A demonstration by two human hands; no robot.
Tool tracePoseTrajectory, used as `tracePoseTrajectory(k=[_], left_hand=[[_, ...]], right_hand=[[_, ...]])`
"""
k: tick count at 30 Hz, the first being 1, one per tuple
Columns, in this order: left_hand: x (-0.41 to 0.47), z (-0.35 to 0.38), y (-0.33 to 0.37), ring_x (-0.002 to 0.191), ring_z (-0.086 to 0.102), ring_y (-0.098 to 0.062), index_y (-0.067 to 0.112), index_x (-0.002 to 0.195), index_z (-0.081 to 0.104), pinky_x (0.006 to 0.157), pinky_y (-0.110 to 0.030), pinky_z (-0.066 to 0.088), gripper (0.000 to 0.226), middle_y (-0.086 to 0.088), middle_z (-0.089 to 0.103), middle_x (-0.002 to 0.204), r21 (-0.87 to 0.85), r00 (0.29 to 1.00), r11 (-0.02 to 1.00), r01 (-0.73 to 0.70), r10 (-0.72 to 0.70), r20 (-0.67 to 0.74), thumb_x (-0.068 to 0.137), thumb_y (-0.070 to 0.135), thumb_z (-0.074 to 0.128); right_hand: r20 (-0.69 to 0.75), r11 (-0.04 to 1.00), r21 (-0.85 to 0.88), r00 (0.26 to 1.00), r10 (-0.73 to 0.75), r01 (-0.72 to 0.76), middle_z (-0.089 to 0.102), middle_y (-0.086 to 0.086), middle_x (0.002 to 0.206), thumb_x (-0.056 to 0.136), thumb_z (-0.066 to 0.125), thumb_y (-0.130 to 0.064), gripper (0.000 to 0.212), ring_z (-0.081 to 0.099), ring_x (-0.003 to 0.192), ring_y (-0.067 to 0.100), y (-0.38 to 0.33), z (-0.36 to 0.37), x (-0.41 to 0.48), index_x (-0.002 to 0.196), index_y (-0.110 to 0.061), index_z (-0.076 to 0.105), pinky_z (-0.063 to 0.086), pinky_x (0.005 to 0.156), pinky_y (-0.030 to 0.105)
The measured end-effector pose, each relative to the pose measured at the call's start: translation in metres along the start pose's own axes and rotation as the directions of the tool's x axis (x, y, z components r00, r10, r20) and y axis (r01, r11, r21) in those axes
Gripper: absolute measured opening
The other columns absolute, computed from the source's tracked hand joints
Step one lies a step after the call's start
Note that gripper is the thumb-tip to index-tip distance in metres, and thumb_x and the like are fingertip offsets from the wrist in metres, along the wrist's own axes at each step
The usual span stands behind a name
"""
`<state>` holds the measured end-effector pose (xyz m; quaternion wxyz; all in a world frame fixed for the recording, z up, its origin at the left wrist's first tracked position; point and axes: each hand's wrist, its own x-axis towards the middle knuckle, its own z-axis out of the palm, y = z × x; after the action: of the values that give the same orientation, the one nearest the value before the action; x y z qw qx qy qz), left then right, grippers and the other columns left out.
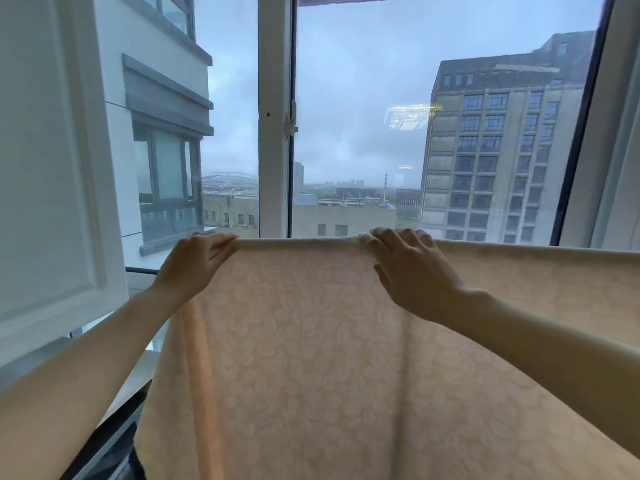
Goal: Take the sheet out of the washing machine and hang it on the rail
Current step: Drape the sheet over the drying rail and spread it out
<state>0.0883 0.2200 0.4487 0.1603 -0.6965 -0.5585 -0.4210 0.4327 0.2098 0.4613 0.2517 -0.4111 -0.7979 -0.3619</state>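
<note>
Head view of a pale peach sheet (329, 358) with a faint leaf-like pattern, draped over a horizontal line at about mid-height of the frame; the rail itself is hidden under the folded top edge of the cloth and cannot be seen. The sheet hangs down toward the viewer in broad soft folds, fills the lower centre and right of the frame, and runs off the right edge. The left hand (195, 265) is closed on the top edge at the sheet's left corner, fingers over the fold and thumb on the near side. The right hand (405, 268) lies on the same top edge further right, fingers curled over the fold and palm pressed flat against the near face of the cloth. Both bare forearms reach up from the lower corners. Behind the sheet stands a large window with a white frame (273, 116); its upright post rises between the two hands. Through the glass appear a grey overcast sky, a tall grey-brown building (502, 150) on the right, a white building (156, 116) with grey-trimmed windows on the left, and low rooftops in the distance. A white panelled surface (45, 168) fills the left edge. At lower left, a dark ledge (114, 434) runs diagonally beneath the left arm.
</note>
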Motion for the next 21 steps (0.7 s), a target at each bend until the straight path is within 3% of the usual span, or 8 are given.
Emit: tracePoseTrajectory(k=[6, 10, 13, 15, 17, 21], left_hand=[[-0.008, -0.005, -0.022, 0.114, 0.057, -0.035, 0.008, 0.128, 0.058, 0.098, -0.043, 0.043, 0.034, -0.015, 0.061, 0.127, 0.060, 0.991, 0.989, 0.134, -0.133, -0.019, 0.095, 0.012, 0.055], [-0.019, -0.007, -0.028, 0.131, 0.045, -0.030, 0.009, 0.140, 0.045, 0.109, -0.038, 0.034, 0.049, -0.010, 0.046, 0.145, 0.076, 0.985, 0.982, 0.171, -0.172, 0.012, 0.092, 0.002, 0.054], [-0.025, -0.009, -0.028, 0.135, 0.041, -0.027, 0.012, 0.145, 0.037, 0.110, -0.037, 0.033, 0.058, -0.007, 0.039, 0.150, 0.110, 0.979, 0.975, 0.194, -0.200, 0.047, 0.090, 0.001, 0.054], [-0.031, -0.013, -0.029, 0.126, 0.050, -0.029, 0.016, 0.145, 0.036, 0.104, -0.040, 0.042, 0.060, -0.008, 0.043, 0.147, 0.103, 0.966, 0.964, 0.245, -0.252, 0.061, 0.089, 0.004, 0.053], [-0.042, -0.018, -0.029, 0.115, 0.058, -0.029, 0.021, 0.142, 0.041, 0.095, -0.042, 0.049, 0.055, -0.009, 0.051, 0.139, 0.093, 0.950, 0.951, 0.294, -0.302, 0.077, 0.089, 0.012, 0.053], [-0.083, -0.030, -0.029, 0.115, 0.058, -0.026, 0.018, 0.137, 0.048, 0.095, -0.041, 0.048, 0.049, -0.005, 0.057, 0.132, 0.168, 0.928, 0.932, 0.322, -0.346, 0.137, 0.089, 0.011, 0.056]], right_hand=[[0.111, 0.998, -0.057, 0.994, -0.005, 0.011, 0.048, 0.004, 0.136, 0.090, 0.050, -0.024, 0.056, 0.045, 0.125, 0.026, -0.026, 0.008, 0.022, 0.142, -0.020, 0.032, 0.027, 0.102, 0.062], [0.105, 0.999, -0.044, 0.994, -0.011, 0.016, 0.047, 0.005, 0.136, 0.090, 0.048, -0.019, 0.058, 0.045, 0.126, 0.027, -0.038, 0.013, 0.029, 0.144, -0.017, 0.029, 0.010, 0.105, 0.070], [0.064, 0.994, -0.008, 0.992, -0.106, 0.107, 0.049, 0.013, 0.134, 0.086, 0.054, -0.017, 0.058, 0.049, 0.122, 0.032, -0.050, 0.017, 0.033, 0.142, -0.011, 0.038, 0.022, 0.107, 0.064], [0.045, 0.985, 0.064, 0.985, -0.164, 0.161, 0.047, 0.017, 0.137, 0.084, 0.058, -0.016, 0.057, 0.046, 0.125, 0.035, -0.061, 0.018, 0.037, 0.139, -0.011, 0.043, 0.031, 0.107, 0.059], [0.029, 0.973, 0.097, 0.977, -0.211, 0.208, 0.046, 0.017, 0.139, 0.083, 0.060, -0.017, 0.054, 0.042, 0.129, 0.037, -0.073, 0.020, 0.041, 0.136, -0.013, 0.047, 0.032, 0.106, 0.058], [-0.034, 0.946, 0.189, 0.965, -0.261, 0.263, 0.056, 0.014, 0.128, 0.080, 0.063, -0.014, 0.047, 0.047, 0.126, 0.034, -0.101, 0.023, 0.040, 0.126, -0.009, 0.055, 0.035, 0.106, 0.054]])
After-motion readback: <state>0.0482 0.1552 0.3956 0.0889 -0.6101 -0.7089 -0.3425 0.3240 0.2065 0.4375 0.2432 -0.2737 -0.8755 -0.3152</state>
